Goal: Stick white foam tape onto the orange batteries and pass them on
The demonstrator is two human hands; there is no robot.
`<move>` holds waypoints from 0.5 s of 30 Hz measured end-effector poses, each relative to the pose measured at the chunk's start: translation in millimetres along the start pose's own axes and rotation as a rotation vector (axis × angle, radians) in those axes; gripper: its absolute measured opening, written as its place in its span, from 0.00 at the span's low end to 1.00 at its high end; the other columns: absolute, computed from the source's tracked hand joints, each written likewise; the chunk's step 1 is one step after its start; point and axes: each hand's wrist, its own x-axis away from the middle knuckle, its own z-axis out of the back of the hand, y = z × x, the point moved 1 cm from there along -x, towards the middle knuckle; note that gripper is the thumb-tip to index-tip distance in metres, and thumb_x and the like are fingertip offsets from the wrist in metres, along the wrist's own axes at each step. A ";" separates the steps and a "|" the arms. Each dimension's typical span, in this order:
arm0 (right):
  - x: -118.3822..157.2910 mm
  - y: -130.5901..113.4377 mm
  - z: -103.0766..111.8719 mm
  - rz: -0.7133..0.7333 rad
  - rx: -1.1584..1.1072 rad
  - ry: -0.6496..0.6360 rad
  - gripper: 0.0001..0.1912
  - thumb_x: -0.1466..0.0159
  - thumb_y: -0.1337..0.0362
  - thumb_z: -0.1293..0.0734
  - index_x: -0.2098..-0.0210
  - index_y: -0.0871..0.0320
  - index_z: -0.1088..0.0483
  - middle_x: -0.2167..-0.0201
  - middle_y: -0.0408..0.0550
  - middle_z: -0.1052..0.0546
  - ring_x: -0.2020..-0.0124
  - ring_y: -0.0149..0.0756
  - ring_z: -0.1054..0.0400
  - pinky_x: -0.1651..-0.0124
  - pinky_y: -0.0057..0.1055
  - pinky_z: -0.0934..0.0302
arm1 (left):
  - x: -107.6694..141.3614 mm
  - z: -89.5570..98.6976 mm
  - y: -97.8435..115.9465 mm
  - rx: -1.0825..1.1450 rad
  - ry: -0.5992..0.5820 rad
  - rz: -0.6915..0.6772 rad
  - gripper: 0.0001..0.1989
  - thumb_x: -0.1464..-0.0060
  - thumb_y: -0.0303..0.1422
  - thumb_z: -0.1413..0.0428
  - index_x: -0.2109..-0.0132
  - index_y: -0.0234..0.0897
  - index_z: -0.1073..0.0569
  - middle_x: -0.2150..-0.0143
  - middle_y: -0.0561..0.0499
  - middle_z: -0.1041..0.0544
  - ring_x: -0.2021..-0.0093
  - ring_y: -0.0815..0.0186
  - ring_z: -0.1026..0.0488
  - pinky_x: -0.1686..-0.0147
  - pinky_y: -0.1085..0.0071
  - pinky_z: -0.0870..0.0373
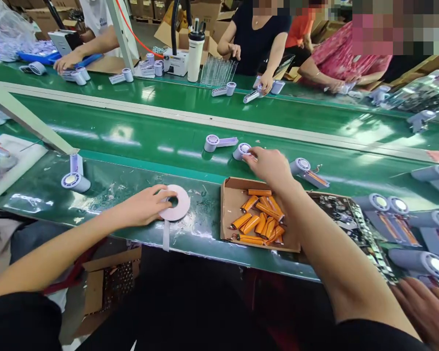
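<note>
My left hand (144, 204) has its fingers closed on the left edge of a white tape roll (181, 204), whose loose strip hangs over the table's front edge. On the green belt, my right hand (269, 163) reaches over the cardboard box and grips a lilac fan unit (242, 151) by its round head. Another lilac unit (212, 143) lies just left of it, and one with orange wiring (309, 172) lies to the right. Several orange batteries (262, 214) fill the open cardboard box (224, 209) below my right forearm.
A lone fan unit (75, 181) rests at the left of the green table (109, 195). More units (419, 263) and a tray of circuit boards (336, 212) are at right, beside another person's hand (424, 302). Across the belt, people handle units. A metal post (29, 117) slants in at left.
</note>
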 end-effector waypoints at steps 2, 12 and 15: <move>43.8 -23.7 13.3 0.145 -0.261 -0.039 0.22 0.25 0.48 0.37 0.47 0.56 0.19 0.59 0.54 0.15 0.60 0.45 0.21 0.56 0.37 0.32 | -4.1 1.3 17.3 -0.008 0.218 0.077 0.17 0.41 0.30 0.35 0.46 0.36 0.25 0.38 0.38 0.25 0.33 0.45 0.34 0.34 0.45 0.30; 208.3 -100.5 -24.8 0.800 -0.825 -0.878 0.24 0.23 0.59 0.36 0.75 0.58 0.24 0.79 0.42 0.22 0.79 0.27 0.31 0.70 0.25 0.41 | -17.7 -39.9 78.1 0.397 0.656 0.241 0.17 0.39 0.21 0.39 0.46 0.43 0.27 0.46 0.47 0.19 0.33 0.50 0.28 0.29 0.36 0.36; 207.3 -89.4 -19.8 0.958 -0.601 -0.806 0.16 0.26 0.55 0.31 0.67 0.56 0.20 0.76 0.42 0.20 0.76 0.31 0.29 0.70 0.27 0.42 | -5.9 -39.5 77.9 0.589 0.654 0.416 0.17 0.40 0.27 0.35 0.45 0.43 0.26 0.43 0.45 0.21 0.35 0.49 0.26 0.31 0.40 0.32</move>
